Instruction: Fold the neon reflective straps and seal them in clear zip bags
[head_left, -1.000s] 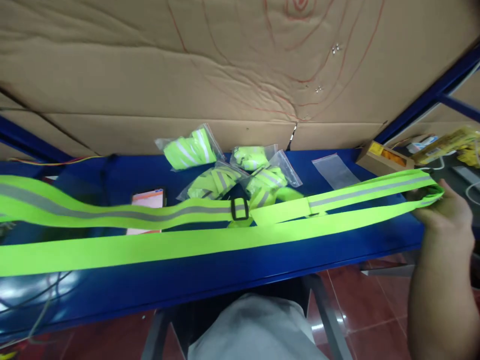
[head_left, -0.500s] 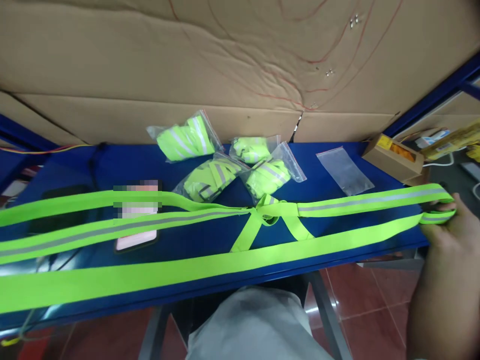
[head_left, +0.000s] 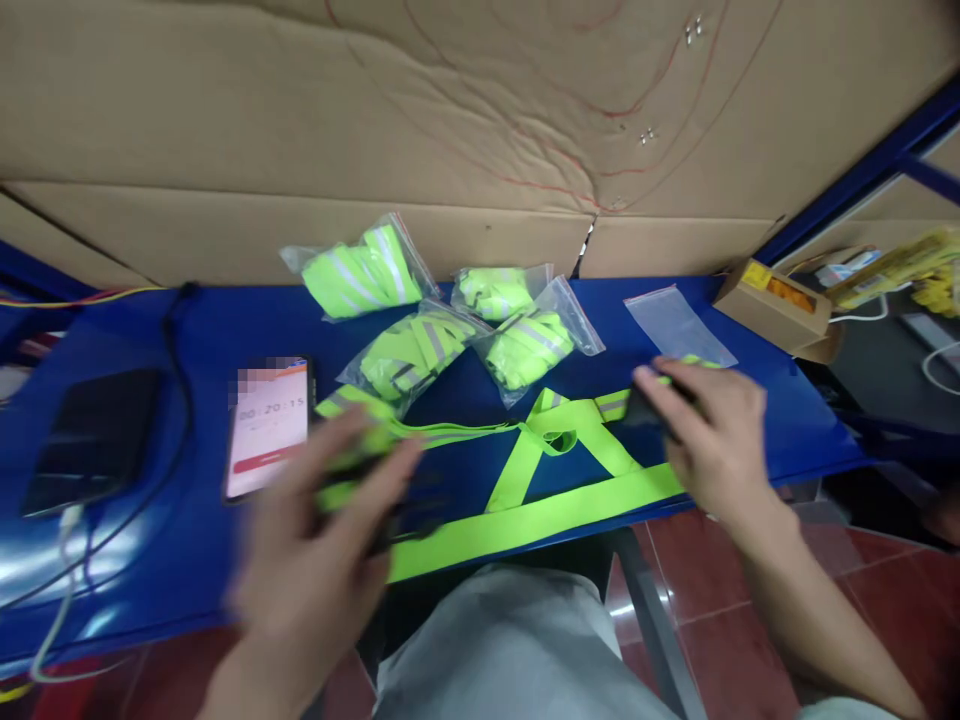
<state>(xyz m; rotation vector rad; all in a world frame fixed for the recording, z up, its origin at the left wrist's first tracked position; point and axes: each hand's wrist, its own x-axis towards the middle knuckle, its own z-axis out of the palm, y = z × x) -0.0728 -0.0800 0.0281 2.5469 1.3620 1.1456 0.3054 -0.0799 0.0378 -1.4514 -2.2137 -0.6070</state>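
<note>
Neon-green straps with grey stripes (head_left: 525, 508) lie across the blue table, crossing near the middle in a small loop. My left hand (head_left: 322, 530), blurred by motion, is closed around the gathered left part of the straps, with something dark showing between its fingers. At the other end, my right hand (head_left: 705, 425) grips the straps together with a black piece. Just behind the straps sit several clear bags of folded green straps (head_left: 416, 355). An unfilled clear bag (head_left: 679, 328) lies flat behind my right hand.
A phone (head_left: 270, 430) showing a timer lies left of the straps. Farther left are a black device (head_left: 94, 440) and cables. An open cardboard box (head_left: 776, 310) stands at the back right. A cardboard panel (head_left: 375, 120) rises behind the table (head_left: 202, 550).
Both ends of the straps have been brought inward. My left hand has come into view, and my right hand has moved left from the table's right end. The phone is less covered.
</note>
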